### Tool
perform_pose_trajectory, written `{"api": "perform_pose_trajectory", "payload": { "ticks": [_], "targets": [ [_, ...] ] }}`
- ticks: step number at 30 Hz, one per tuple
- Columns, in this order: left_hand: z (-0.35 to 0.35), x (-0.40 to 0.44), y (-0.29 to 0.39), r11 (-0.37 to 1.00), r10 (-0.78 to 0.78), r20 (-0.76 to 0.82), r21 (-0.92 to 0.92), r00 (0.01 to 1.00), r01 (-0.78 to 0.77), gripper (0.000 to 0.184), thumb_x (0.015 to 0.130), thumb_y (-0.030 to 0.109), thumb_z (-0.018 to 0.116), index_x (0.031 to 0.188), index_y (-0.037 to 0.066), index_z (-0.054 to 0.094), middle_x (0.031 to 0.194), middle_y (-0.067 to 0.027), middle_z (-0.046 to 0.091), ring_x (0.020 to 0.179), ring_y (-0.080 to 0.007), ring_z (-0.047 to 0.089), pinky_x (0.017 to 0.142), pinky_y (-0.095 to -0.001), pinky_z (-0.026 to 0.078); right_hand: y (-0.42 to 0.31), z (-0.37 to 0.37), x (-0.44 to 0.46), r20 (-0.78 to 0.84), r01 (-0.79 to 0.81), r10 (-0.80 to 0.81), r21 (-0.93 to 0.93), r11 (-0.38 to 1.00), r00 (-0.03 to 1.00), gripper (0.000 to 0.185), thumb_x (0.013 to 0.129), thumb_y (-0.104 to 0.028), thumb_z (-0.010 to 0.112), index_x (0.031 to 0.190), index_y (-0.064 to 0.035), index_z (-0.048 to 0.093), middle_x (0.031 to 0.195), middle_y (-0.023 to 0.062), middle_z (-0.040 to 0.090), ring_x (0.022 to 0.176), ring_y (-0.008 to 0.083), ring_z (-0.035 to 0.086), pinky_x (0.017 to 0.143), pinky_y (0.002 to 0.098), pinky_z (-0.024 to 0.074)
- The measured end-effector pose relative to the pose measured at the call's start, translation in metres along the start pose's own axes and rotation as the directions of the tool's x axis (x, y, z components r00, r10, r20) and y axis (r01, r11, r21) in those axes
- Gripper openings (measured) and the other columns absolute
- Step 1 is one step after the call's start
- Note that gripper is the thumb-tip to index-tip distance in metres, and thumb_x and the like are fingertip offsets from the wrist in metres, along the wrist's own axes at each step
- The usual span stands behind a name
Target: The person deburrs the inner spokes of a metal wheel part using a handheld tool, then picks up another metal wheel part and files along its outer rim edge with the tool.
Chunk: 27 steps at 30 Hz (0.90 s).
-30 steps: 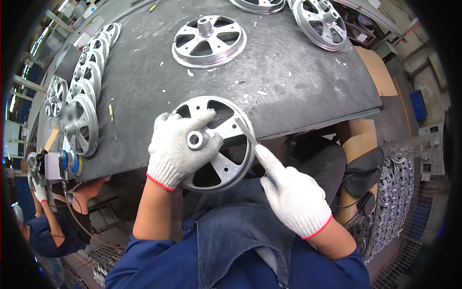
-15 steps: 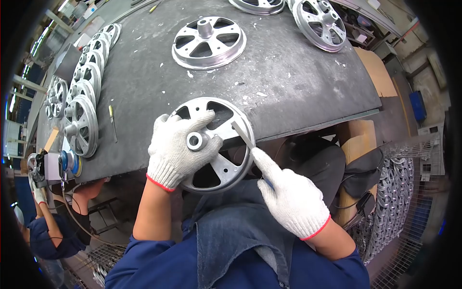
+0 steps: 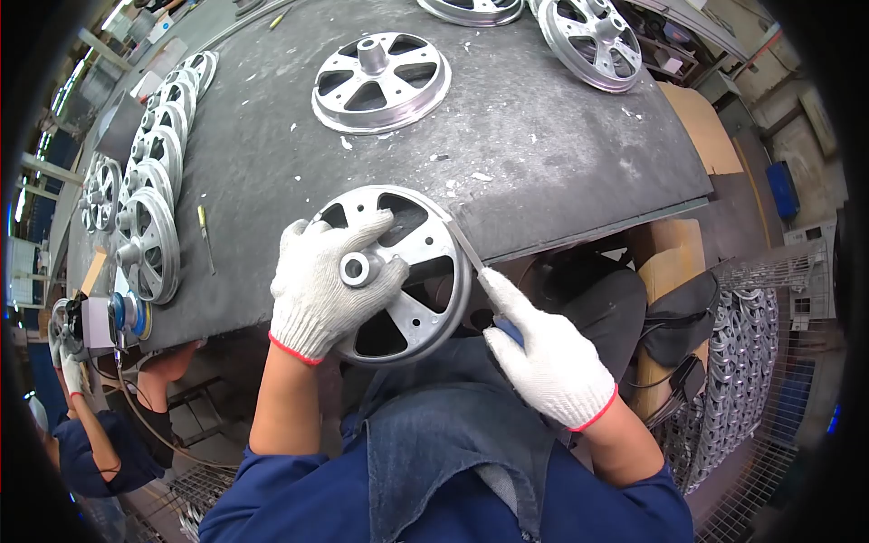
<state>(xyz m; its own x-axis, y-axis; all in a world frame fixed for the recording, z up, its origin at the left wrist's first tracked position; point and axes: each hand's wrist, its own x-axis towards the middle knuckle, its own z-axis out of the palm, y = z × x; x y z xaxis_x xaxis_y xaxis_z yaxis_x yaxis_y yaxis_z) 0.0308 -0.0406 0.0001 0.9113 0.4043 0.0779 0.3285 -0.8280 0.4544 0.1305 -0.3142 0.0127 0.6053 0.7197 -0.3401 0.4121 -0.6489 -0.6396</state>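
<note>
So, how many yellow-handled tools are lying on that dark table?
2: one yellow-handled tool lies on the table beside the row of wheels at left; another lies toward the far end. More could be hidden behind the wheels.

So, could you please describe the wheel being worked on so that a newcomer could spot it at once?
Find the big dark table, then its near edge. There the left hand holds a spoked metal wheel, while the right hand has a blade at its rim. Unlike the similar wheel lying farther back, this one has a gloved hand on it.
</note>
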Motion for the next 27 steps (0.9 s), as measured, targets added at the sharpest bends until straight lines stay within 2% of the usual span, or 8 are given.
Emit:
{"api": "perform_pose_trajectory", "payload": {
  "ticks": [3,10,14,17,19,21,26,27],
  "targets": [
    [-0.001,0.0,-0.001,1.0,-0.014,0.042,-0.022,0.999,0.015,0.053,0.088,0.047,0.084,0.133,0.019,0.086,0.107,-0.0086,0.087,0.112,-0.0349,0.078,0.129,-0.0564,0.041,0.008,0.004,-0.001,-0.113,0.117,-0.092,0.239,0.964,0.989,0.068,0.113,-0.026,0.066,0.178,-0.0199,0.047,0.108,0.0268,0.082,0.096,0.0482,0.08,0.088,0.0588,0.0624],
    [0.0,-0.002,-0.002,1.0,0.005,-0.007,-0.018,1.0,-0.005,0.053,0.088,0.046,0.084,0.133,0.019,0.086,0.106,-0.0086,0.086,0.109,-0.0355,0.079,0.129,-0.0576,0.042,-0.016,0.0,-0.005,-0.03,0.059,-0.067,-0.214,0.975,0.997,0.066,0.115,-0.033,0.067,0.178,-0.0273,0.049,0.09,0.0217,0.074,0.08,0.0445,0.078,0.078,0.0562,0.0658],
    [0.0,-0.001,0.002,0.999,0.023,-0.036,-0.024,0.999,-0.024,0.052,0.082,0.033,0.09,0.13,0.014,0.088,0.104,-0.0109,0.086,0.107,-0.0338,0.08,0.125,-0.0519,0.046,0.0,0.01,0.002,-0.073,0.065,-0.076,-0.148,0.987,0.994,0.066,0.114,-0.032,0.067,0.177,-0.0273,0.049,0.091,0.0242,0.074,0.082,0.0464,0.078,0.078,0.0568,0.0654],
    [-0.001,-0.001,0.002,1.0,0.007,-0.009,-0.019,1.0,-0.007,0.051,0.082,0.033,0.09,0.13,0.014,0.088,0.104,-0.0107,0.085,0.106,-0.0341,0.08,0.125,-0.0519,0.046,0.017,0.012,0.008,-0.193,0.302,-0.28,0.096,0.949,0.94,0.07,0.114,-0.027,0.066,0.181,-0.0219,0.044,0.085,0.0187,0.072,0.068,0.036,0.077,0.065,0.049,0.0649],
    [0.0,-0.001,0.003,1.0,0.002,0.0,-0.027,1.0,-0.002,0.051,0.082,0.033,0.09,0.13,0.014,0.088,0.104,-0.0106,0.085,0.105,-0.0337,0.08,0.125,-0.052,0.046,0.005,-0.016,0.011,0.36,-0.337,0.098,0.697,0.633,0.928,0.077,0.113,-0.019,0.064,0.184,-0.0139,0.035,0.08,0.009,0.066,0.055,0.0208,0.069,0.052,0.0369,0.0597],
    [0.0,0.001,0.002,0.999,-0.002,0.001,-0.033,1.0,0.002,0.051,0.083,0.032,0.09,0.13,0.013,0.088,0.103,-0.0106,0.085,0.105,-0.0334,0.08,0.124,-0.052,0.046,0.015,-0.006,0.011,0.259,-0.264,0.063,0.895,0.359,0.964,0.087,0.109,-0.014,0.07,0.186,-0.0086,0.03,0.083,0.0043,0.064,0.05,0.0114,0.062,0.045,0.0278,0.052],
    [0.0,-0.002,0.003,1.0,0.017,-0.042,0.011,0.999,-0.017,0.05,0.084,0.031,0.09,0.13,0.013,0.088,0.098,-0.0097,0.084,0.099,-0.0321,0.08,0.123,-0.0501,0.047,0.027,0.021,0.009,-0.193,0.259,-0.209,0.293,0.92,0.959,0.076,0.108,-0.025,0.073,0.177,-0.0081,0.047,0.128,0.027,0.084,0.114,0.0476,0.082,0.103,0.0505,0.0639],
    [0.001,-0.002,0.003,1.0,0.023,-0.039,0.012,0.999,-0.022,0.05,0.084,0.031,0.09,0.13,0.013,0.088,0.098,-0.0097,0.084,0.099,-0.0321,0.08,0.123,-0.0501,0.047,0.016,0.018,0.005,-0.098,0.114,-0.096,0.205,0.972,0.991,0.072,0.111,-0.03,0.07,0.177,-0.0137,0.047,0.116,0.0292,0.082,0.103,0.0495,0.081,0.095,0.0525,0.065]
  ]
}}
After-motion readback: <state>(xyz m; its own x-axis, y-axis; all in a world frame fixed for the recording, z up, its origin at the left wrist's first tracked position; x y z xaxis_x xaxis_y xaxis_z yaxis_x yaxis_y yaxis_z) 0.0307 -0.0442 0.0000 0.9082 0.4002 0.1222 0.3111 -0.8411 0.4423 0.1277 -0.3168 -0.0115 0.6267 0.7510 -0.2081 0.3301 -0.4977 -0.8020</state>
